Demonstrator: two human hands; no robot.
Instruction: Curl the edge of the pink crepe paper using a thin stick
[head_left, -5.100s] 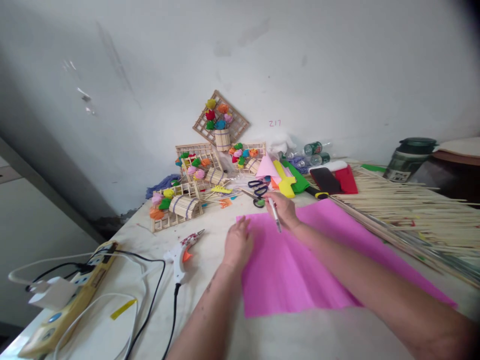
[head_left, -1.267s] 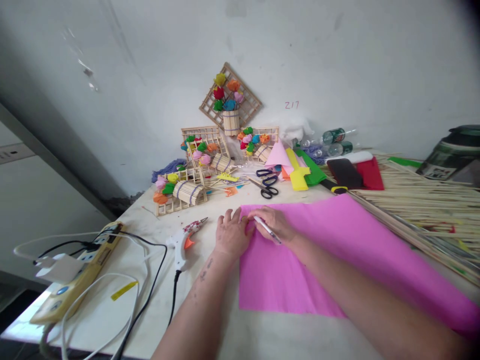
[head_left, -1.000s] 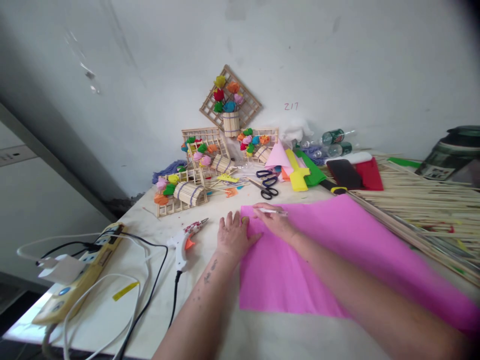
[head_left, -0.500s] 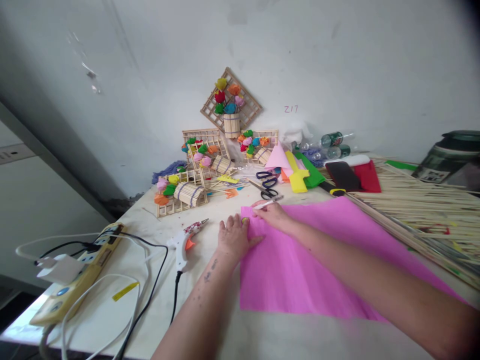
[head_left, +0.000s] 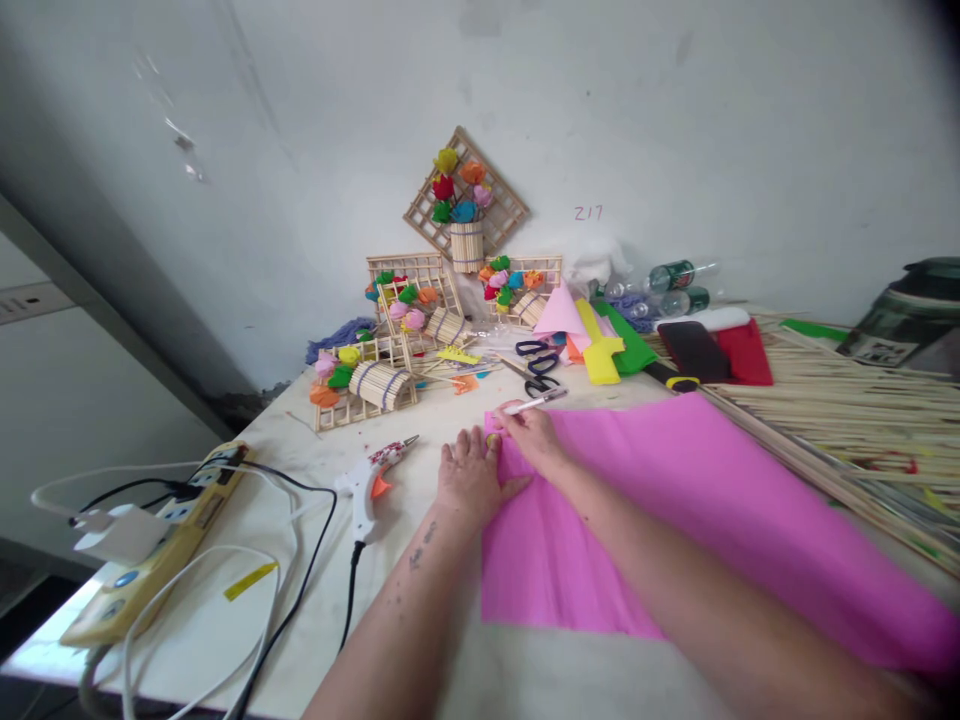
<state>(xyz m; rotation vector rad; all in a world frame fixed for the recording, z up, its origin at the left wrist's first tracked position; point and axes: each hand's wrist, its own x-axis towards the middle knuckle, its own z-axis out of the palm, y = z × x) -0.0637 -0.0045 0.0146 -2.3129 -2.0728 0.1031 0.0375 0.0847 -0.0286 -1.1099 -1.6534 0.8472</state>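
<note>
Both hands [head_left: 499, 455] over paper corner [head_left: 492, 420]

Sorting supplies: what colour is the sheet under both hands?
Pink; the sheet shows plainly in the head view.

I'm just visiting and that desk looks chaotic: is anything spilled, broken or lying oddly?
Nothing looks spilled or broken. The glue gun lies on its side beside the left hand, its cord trailing off the table edge, and two bottles lie tipped over by the wall.
</note>
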